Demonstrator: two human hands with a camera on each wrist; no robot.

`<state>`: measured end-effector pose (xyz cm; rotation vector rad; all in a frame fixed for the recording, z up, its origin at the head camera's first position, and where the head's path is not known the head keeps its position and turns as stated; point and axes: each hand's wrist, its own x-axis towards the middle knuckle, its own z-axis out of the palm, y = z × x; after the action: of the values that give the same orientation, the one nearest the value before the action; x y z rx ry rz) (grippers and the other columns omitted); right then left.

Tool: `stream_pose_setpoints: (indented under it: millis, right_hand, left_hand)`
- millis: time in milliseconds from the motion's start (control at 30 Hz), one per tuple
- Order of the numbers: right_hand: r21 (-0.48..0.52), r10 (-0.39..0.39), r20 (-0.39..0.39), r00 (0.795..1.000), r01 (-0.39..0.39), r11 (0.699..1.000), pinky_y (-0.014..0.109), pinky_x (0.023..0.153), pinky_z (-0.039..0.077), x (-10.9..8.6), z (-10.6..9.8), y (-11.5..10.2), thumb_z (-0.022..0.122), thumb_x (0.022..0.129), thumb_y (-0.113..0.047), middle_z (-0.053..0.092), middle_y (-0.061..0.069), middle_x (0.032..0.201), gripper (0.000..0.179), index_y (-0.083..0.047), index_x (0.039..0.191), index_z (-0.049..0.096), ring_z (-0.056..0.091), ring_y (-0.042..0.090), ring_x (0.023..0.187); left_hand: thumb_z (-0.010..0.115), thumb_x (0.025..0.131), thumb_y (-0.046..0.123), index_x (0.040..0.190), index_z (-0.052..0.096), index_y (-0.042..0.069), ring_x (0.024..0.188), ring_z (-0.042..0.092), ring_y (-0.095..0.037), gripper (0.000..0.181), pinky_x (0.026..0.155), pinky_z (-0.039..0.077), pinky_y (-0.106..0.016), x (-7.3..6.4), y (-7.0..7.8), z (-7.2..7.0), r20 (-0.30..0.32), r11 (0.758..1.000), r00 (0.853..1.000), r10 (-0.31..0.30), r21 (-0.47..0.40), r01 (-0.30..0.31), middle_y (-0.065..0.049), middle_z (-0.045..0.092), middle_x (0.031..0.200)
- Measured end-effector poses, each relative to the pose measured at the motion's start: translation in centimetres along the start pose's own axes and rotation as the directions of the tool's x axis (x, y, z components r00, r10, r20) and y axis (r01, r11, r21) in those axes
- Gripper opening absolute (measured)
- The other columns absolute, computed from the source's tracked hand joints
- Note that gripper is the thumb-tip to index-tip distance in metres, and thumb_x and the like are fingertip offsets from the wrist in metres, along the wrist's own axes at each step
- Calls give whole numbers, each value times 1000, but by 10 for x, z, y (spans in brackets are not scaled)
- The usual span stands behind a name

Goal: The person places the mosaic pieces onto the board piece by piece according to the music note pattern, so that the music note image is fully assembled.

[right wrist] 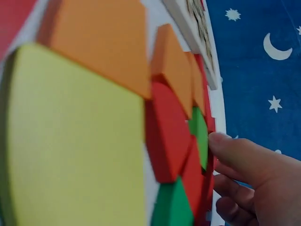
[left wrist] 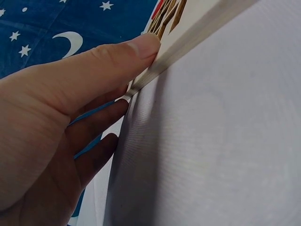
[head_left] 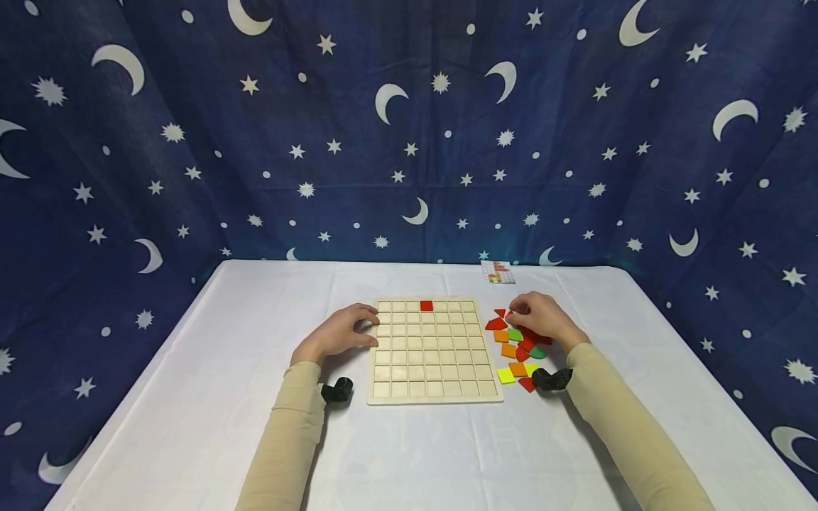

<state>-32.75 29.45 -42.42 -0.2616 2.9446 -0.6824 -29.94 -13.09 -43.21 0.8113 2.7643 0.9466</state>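
A pale wooden grid board (head_left: 434,400) lies flat, with a red square tile (head_left: 426,306) in its far row. At the board's left edge rests my left hand (head_left: 341,330), its thumb and fingers spread apart. In the left wrist view the thumb (left wrist: 143,46) touches the board's edge, with the other fingers just below. My right hand (head_left: 542,316) is over the far end of a group of coloured pieces. Its thumb and fingertips pinch a small red piece (head_left: 509,313), mostly hidden by the fingers.
Right of the board lie several loose pieces, among them an orange square (head_left: 501,336), a yellow square (head_left: 506,375), a green piece (head_left: 538,352) and a red piece (head_left: 495,324). A printed pattern card (head_left: 498,272) is at the far table edge, before a blue star-patterned curtain (head_left: 358,128).
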Motion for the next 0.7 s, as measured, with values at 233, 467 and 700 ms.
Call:
stream_pose_setpoints:
  millis: [233,467,700]
  right_hand:
    - [-6,32,-23,999,-32,999,50,96,49,2,4,-4,70,91,-19,65,13,100,29,0,112,67,56,28,92]
    - [-66,90,-57,994,-93,993,46,90,52,-1,4,-8,72,89,-28,63,13,97,34,1,106,66,55,27,87]
    - [-82,91,-27,995,-93,992,51,94,51,-1,1,-11,69,90,-23,65,17,105,34,3,113,66,56,29,92]
  left_hand:
    - [80,83,22,116,67,4,131,46,-32,41,113,35,-44,1,-2,1,-7,1000,1000,1,1,-1,-13,54,137]
    - [80,82,22,117,67,3,131,46,-32,42,112,36,-45,1,-2,1,-5,1000,1000,3,-11,-3,-13,54,136]
    - [81,81,22,117,67,4,131,46,-32,43,112,36,-44,2,-3,1,-10,1000,1000,-1,-14,1,-12,55,136]
